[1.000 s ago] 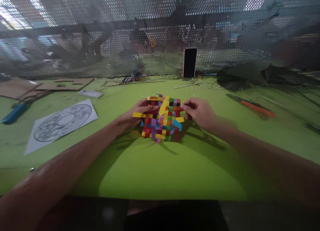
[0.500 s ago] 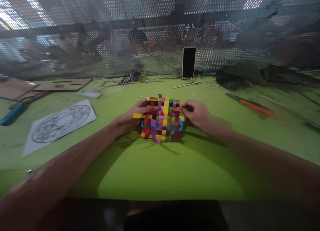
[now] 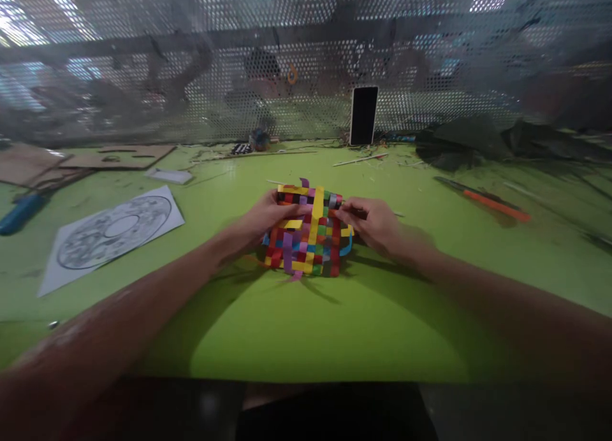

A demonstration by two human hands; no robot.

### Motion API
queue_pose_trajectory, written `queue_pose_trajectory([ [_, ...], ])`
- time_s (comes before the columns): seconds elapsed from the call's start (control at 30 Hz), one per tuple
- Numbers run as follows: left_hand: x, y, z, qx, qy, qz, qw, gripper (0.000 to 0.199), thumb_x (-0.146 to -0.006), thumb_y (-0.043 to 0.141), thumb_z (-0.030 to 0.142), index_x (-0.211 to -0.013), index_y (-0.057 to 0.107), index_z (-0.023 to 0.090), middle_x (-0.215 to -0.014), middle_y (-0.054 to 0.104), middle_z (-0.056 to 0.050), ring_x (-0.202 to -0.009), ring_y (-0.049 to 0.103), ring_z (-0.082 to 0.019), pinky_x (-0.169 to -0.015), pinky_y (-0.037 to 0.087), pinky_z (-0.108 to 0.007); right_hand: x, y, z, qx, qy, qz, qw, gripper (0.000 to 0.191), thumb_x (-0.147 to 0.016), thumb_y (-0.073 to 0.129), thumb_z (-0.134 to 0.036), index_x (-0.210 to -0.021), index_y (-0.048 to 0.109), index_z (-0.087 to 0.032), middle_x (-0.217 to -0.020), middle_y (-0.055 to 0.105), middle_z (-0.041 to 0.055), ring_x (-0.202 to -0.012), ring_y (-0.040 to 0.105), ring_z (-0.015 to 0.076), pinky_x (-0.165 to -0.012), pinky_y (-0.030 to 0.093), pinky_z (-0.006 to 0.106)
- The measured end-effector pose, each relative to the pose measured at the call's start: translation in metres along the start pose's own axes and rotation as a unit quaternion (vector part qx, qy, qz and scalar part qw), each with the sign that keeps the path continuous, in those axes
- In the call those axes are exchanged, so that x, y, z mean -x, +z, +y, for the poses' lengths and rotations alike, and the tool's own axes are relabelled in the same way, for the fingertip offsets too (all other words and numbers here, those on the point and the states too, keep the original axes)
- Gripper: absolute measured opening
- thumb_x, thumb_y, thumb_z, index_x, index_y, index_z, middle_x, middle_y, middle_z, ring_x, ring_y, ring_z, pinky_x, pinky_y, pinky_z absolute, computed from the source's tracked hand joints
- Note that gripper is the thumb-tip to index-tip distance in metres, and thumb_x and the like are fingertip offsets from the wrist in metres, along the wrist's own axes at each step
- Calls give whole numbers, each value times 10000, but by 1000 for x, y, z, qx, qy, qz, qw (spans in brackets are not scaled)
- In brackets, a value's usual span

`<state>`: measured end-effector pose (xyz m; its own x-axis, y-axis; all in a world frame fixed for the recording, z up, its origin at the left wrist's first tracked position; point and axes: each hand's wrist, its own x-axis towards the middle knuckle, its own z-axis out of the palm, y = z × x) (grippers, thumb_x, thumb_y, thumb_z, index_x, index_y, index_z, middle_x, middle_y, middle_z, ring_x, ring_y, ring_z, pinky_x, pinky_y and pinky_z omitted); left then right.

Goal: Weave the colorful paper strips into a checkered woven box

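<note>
Between my hands, a woven mat of colourful paper strips (image 3: 313,234) is held just over the green tabletop, with loose strip ends sticking out along its edges. My left hand (image 3: 268,213) grips its upper left side, the thumb lying over the front and the fingers hidden behind. At the upper right edge my right hand (image 3: 375,223) is closed, thumb and index finger pinching the mat's rim near an orange strip. A yellow strip (image 3: 316,215) runs down the middle, and a blue strip (image 3: 347,245) curls out at the right below my right hand.
To the left lie a printed ring drawing (image 3: 119,227), a blue-handled tool (image 3: 21,213) and brown boards (image 3: 119,157). A phone (image 3: 364,116) leans against the perforated metal screen (image 3: 215,78). An orange-and-black tool (image 3: 492,202) and dark leaf-like sheets (image 3: 459,141) lie right.
The mat has tilted and shifted slightly, its lower edge now nearer me. My left thumb has slid further right across it, and the yellow end at the left no longer sticks out.
</note>
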<state>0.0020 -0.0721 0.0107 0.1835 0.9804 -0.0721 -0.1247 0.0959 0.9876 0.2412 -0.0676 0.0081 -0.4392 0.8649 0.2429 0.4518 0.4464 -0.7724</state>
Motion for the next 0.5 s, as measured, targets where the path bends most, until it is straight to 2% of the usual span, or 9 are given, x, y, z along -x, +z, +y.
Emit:
queue_pose_trajectory([
  [0.17,-2,-2,-3,-28,0,-12,1000,425,-593,964,380,-911,766,178,-889,800,-67,-790,772,-234,-737,659,-329,3,3,-5,13,-21,-8,1000,350,-981,524,-466,-809,603,-172,-754,621,31,-634,473,139,-591,330,283],
  [0.3,-1,2,-2,-23,1,-14,1000,418,-579,968,361,-906,771,189,-879,797,-55,-840,773,-244,-787,655,-347,1,2,-8,45,-18,-21,999,346,-983,506,-462,-774,547,-189,-731,587,24,-629,456,143,-596,318,286],
  [0.5,7,12,-2,-19,32,-4,999,388,-635,934,341,-947,770,179,-906,796,-62,-837,764,-227,-799,646,-331,3,6,-14,29,-13,11,999,294,-974,534,-399,-766,547,-192,-731,597,27,-652,466,155,-623,324,298],
])
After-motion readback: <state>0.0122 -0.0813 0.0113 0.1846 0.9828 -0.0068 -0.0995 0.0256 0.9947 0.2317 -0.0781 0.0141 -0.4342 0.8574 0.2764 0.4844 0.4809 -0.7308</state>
